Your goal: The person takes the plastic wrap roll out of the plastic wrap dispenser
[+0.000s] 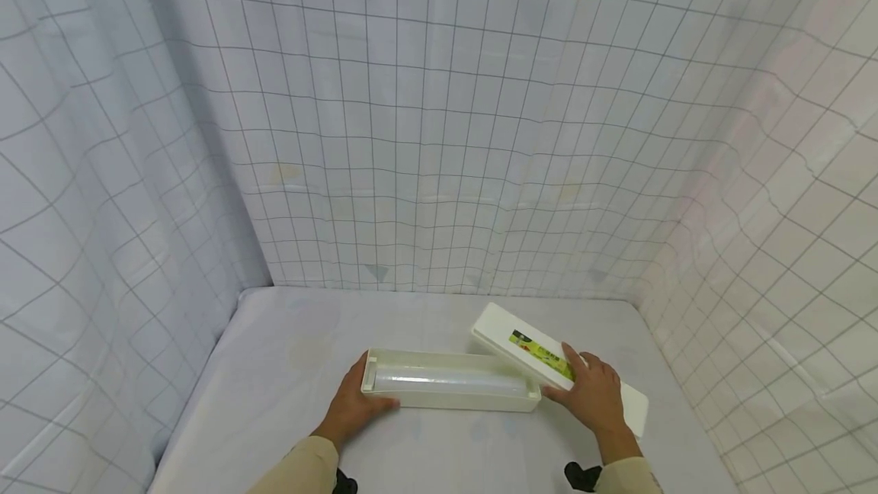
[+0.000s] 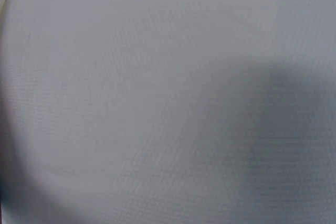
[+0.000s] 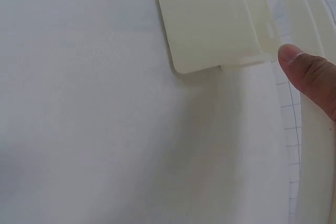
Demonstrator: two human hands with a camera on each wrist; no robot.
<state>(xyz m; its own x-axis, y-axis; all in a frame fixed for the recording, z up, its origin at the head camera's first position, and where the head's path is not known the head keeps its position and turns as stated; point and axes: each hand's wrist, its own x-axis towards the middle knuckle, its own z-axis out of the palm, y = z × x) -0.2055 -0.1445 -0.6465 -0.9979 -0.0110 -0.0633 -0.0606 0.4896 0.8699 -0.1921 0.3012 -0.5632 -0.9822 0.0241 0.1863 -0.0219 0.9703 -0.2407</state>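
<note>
A long cream plastic box (image 1: 466, 400) lies on the white-covered table, its top off. Inside it sits a shiny roll of clear film (image 1: 446, 380). My left hand (image 1: 350, 406) grips the box's left end, thumb along the front wall and fingers round the back. My right hand (image 1: 593, 395) holds the white lid (image 1: 497, 322), which bears a green and yellow label (image 1: 542, 353). The lid slants across the box's right end, overlapping it in the head view. From the right wrist, the thumb (image 3: 310, 77) shows against the lid's edge, close to the box's corner.
White cloth covers the table (image 1: 309, 326). Behind it hangs a white curtain (image 1: 425, 136) with a dark grid, and similar curtains close in both sides. Mostly tablecloth (image 2: 131, 103) and a dark shadow fill the left wrist view.
</note>
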